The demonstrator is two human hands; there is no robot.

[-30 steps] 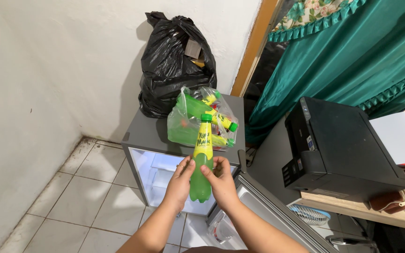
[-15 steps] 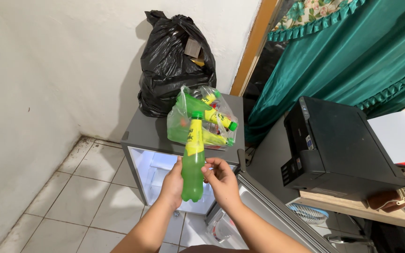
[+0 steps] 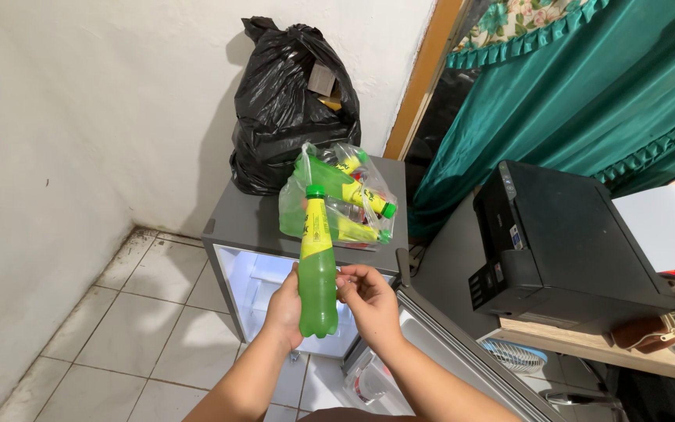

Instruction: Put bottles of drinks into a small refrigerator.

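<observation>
A small grey fridge (image 3: 263, 223) serves as the landmark, its door (image 3: 462, 344) swung open to the right and its lit interior exposed. To the left of the fridge, bare white wall and tiled floor (image 3: 119, 328) are seen. On the back of the fridge top, a tied black rubbish bag (image 3: 291, 101) is leaned against the wall; in front of it, on the same top, a clear plastic bag (image 3: 341, 199) is laid, with several more green bottles visible inside. Directly in front of the fridge opening, a green soft-drink bottle (image 3: 316, 273) with a yellow label and green cap is held upright, clear of the shelves. The left hand (image 3: 284, 309) is wrapped around the bottle's lower half. The right hand (image 3: 369, 301) is placed just to the right of the bottle, fingers curled and thumb stretched toward it, apparently only touching its side. As judged from the arrangement, one bottle has been lifted out of the plastic bag and has not been placed inside the fridge; the others are left in the bag. To the right of the fridge, a black printer (image 3: 564, 242) is set on a wooden tabletop (image 3: 611, 348), with a green curtain (image 3: 580, 94) hung behind it.
</observation>
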